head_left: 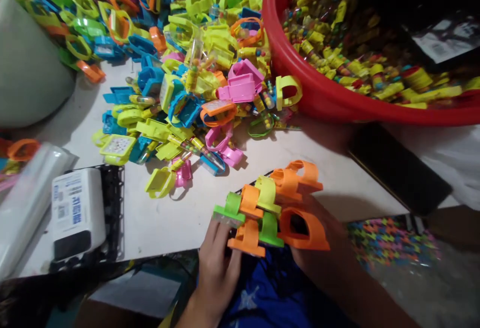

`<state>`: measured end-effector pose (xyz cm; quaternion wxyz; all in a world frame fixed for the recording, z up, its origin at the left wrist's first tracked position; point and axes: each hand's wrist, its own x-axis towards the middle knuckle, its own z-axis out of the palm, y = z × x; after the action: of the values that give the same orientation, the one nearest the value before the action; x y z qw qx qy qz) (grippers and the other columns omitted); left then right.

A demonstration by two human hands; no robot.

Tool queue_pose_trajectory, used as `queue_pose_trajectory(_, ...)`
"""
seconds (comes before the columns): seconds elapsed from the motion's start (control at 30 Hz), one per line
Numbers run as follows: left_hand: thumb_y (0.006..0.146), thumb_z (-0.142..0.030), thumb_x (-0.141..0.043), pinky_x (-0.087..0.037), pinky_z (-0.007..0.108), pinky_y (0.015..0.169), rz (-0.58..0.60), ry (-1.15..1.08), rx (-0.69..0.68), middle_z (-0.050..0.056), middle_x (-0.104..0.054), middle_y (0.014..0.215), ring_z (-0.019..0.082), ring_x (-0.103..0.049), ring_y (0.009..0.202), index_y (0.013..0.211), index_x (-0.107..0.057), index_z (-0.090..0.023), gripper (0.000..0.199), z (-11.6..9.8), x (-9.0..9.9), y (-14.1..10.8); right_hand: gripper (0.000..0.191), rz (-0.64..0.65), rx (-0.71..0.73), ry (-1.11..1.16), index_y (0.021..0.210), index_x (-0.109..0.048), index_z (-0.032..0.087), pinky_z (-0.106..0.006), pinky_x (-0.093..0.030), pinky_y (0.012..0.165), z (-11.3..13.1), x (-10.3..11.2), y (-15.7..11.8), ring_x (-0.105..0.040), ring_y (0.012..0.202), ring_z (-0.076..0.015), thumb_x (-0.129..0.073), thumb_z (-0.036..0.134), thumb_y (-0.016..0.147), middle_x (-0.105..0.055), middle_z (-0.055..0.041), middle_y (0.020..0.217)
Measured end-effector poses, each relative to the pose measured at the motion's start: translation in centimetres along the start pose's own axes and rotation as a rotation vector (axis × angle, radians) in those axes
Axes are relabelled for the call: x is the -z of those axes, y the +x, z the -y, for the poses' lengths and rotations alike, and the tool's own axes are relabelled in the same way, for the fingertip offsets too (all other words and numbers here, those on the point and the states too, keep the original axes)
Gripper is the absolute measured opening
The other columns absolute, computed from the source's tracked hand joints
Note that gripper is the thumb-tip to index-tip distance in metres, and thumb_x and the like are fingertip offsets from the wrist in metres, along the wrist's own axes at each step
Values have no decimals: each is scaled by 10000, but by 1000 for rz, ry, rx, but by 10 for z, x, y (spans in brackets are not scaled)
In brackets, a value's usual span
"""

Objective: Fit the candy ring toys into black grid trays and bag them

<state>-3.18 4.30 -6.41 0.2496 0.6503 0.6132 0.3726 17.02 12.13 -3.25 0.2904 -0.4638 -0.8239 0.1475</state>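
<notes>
A cluster of plastic toy watches [250, 202] in orange, green and yellow sits between my two hands at the table's front edge. My left hand [218, 268] grips its near left side, with fingertips under a green watch and an orange one. On the right side, my right hand [313, 248] holds the cluster, its fingers mostly hidden behind the orange watches. A thin black edge shows behind the cluster; what it belongs to is hidden. Beyond my hands lies a loose heap of toy watches [180, 108] in blue, yellow, pink and orange, mixed with small clear candy tubes.
A red tub [296, 75] full of yellow-wrapped candy tubes stands at back right. A black phone [399, 168] lies before it. At left are a pale bucket [30, 63], a labelled white box [78, 213] on a black rack [117, 208], and clear plastic wrap [32, 208].
</notes>
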Motion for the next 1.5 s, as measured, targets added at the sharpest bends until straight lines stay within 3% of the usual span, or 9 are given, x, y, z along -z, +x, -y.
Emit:
queue_pose_trajectory(0.2, 1000, -52, -532, -590, 219, 915, 20, -30, -6, 55, -733, 1110, 168, -731, 1034, 1292, -661, -228, 364, -3, 1, 5, 347, 20, -28, -55, 1200, -659, 143, -501, -640, 1012, 10, -13, -2, -731, 1123, -316, -498, -12, 934, -777, -155, 1092)
queue_pose_trajectory(0.43, 1029, -76, -537, -602, 243, 933, 37, -84, -5, 67, -704, 1185, 175, -716, 1088, 1372, -614, -242, 389, -10, 12, 12, 351, 8, 65, -161, 1174, -638, 188, -475, -645, 943, 13, -12, -7, -735, 1034, -292, -422, -2, 974, -772, -121, 1046)
queue_pose_trajectory(0.63, 1005, -181, -706, -495, 423, 1171, -377, 425, -124, 143, -590, 1419, 273, -581, 1364, 1542, -521, -241, 571, 15, 51, 43, 328, 22, 58, -220, 1354, -611, 108, -647, -582, 1074, -1, -13, -45, -624, 1328, -423, -528, 232, 1063, -681, -253, 1362)
queue_pose_trajectory(0.73, 1024, -443, -725, -454, 569, 1184, -300, 563, -10, 191, -569, 1489, 367, -547, 1402, 1576, -493, -221, 638, 34, 54, 69, 300, 48, 76, -216, 1334, -633, 144, -716, -520, 1154, -10, -23, -48, -604, 1385, -435, -568, 194, 1045, -678, -243, 1402)
queue_pose_trajectory(0.83, 1067, -451, -639, -485, 566, 1097, -255, 580, 102, 185, -633, 1367, 376, -588, 1302, 1462, -606, -201, 469, 45, 50, 79, 363, -51, -12, -209, 1427, -597, 145, -733, -533, 1130, -13, -27, -38, -589, 1413, -444, -528, 243, 1084, -654, -249, 1442)
queue_pose_trajectory(0.97, 1083, -376, -602, -517, 450, 994, -263, 484, 79, 114, -696, 1165, 301, -632, 1109, 1275, -682, -204, 269, 40, 52, 56, 313, -191, -68, 17, 1387, -616, 193, -578, -577, 1090, 4, -9, -33, -655, 1311, -352, -521, 168, 1090, -695, -178, 1352)
queue_pose_trajectory(1.07, 1090, -320, -594, -523, 363, 915, -263, 423, 82, 59, -700, 1103, 243, -641, 1042, 1222, -676, -229, 180, 29, 56, 24, 381, -115, 20, 216, 1367, -616, 200, -391, -612, 1016, 29, -1, -35, -711, 1183, -245, -475, 41, 1050, -730, -119, 1240)
queue_pose_trajectory(1.27, 1083, -338, -617, -554, 315, 879, -271, 323, 134, 37, -707, 1072, 200, -687, 976, 1165, -668, -227, 147, 10, 55, -16, 599, 219, 165, 171, 1582, -483, 112, -534, -638, 1039, 66, -33, -13, -690, 1261, -363, -494, 23, 990, -642, -208, 1496)
queue_pose_trajectory(1.5, 1076, -333, -621, -571, 285, 905, -159, 148, 125, 34, -716, 1127, 187, -722, 1033, 1199, -667, -252, 154, 0, 63, -15, 369, 161, 16, 464, 1440, -600, 237, -422, -674, 968, 66, -32, -6, -752, 1129, -262, -535, 144, 1088, -722, -102, 1301)
